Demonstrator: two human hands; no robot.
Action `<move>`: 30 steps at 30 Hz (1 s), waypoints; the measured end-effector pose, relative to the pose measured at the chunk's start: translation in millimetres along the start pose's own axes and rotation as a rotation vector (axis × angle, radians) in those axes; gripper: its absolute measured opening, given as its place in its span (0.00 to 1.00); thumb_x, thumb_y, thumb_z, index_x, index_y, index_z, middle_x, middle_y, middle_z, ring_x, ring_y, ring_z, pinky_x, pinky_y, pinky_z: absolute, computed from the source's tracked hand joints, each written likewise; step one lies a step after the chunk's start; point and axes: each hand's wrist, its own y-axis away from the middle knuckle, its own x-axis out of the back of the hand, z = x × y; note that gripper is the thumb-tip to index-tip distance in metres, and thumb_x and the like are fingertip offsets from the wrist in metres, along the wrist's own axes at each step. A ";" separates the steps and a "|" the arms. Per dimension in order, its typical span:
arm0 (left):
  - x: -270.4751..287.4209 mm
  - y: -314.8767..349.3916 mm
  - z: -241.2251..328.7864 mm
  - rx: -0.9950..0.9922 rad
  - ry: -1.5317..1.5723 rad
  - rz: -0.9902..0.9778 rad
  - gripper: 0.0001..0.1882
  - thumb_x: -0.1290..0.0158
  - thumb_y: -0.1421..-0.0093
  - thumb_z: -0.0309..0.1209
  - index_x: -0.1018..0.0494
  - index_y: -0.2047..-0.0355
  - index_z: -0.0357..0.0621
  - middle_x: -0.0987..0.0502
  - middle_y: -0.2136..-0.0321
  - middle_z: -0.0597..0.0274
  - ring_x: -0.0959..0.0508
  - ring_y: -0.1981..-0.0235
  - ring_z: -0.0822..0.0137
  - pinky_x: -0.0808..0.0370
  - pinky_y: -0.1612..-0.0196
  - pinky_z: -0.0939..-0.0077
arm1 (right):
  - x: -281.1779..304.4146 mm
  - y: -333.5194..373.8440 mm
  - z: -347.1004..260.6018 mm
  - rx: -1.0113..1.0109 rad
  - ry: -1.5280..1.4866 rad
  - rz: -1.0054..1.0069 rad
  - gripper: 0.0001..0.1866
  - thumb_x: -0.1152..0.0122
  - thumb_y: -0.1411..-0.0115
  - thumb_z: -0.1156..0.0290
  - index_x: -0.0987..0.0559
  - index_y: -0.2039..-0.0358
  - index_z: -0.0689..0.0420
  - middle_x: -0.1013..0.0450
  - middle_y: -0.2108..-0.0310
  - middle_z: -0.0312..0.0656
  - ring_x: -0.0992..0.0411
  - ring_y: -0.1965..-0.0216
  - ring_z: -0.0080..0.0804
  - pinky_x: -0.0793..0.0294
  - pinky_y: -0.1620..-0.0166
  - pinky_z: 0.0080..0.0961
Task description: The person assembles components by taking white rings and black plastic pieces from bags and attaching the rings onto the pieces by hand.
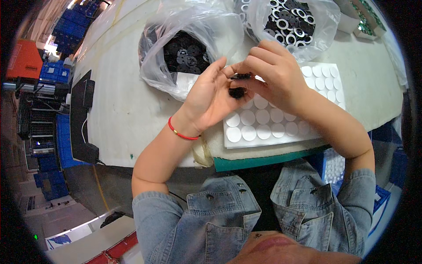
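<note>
My left hand [209, 99], palm turned up with a red string bracelet at the wrist, holds a small black part [237, 92] in its curled fingers. Over it, my right hand [274, 72] pinches another thin black piece [241, 76] between thumb and fingers; the fingers of both hands meet there and hide part of it. Beneath my hands lies a white sheet of round white stickers [263, 116]. Just beyond my left hand stands an open clear plastic bag [151, 66] full of thin black discs with small holes [187, 53].
A second clear bag [327, 26] of black and white rings [292, 22] stands at the far right of the pale table [118, 119]. Boxes with green parts [367, 22] are at the back right corner. A black power adapter [89, 93] with a cable lies at the left edge.
</note>
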 end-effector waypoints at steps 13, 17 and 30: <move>-0.8 3.2 19.1 -0.136 -0.380 0.017 0.13 0.54 0.32 0.37 0.30 0.61 0.39 0.30 0.71 0.68 0.39 0.77 0.83 0.44 0.82 0.92 | 3.9 -0.5 5.1 0.082 0.124 0.017 0.10 0.37 0.52 0.70 0.23 0.67 0.56 0.31 0.73 0.38 0.31 0.70 0.36 0.30 0.68 0.30; 21.2 -4.6 25.8 -0.145 -0.278 0.010 0.14 0.54 0.32 0.38 0.29 0.59 0.38 0.36 0.77 0.72 0.41 0.80 0.84 0.45 0.82 0.92 | 0.9 -0.6 0.9 -0.063 -0.299 -0.071 0.11 0.38 0.47 0.75 0.23 0.62 0.59 0.29 0.70 0.42 0.28 0.68 0.41 0.28 0.67 0.34; 4.9 -1.7 17.0 -0.235 -0.365 0.261 0.17 0.53 0.33 0.37 0.30 0.51 0.37 0.24 0.56 0.58 0.27 0.67 0.81 0.28 0.71 0.95 | 4.9 6.1 -4.9 -0.142 -0.642 -0.680 0.06 0.37 0.52 0.78 0.24 0.73 0.64 0.30 0.70 0.46 0.27 0.69 0.44 0.28 0.64 0.35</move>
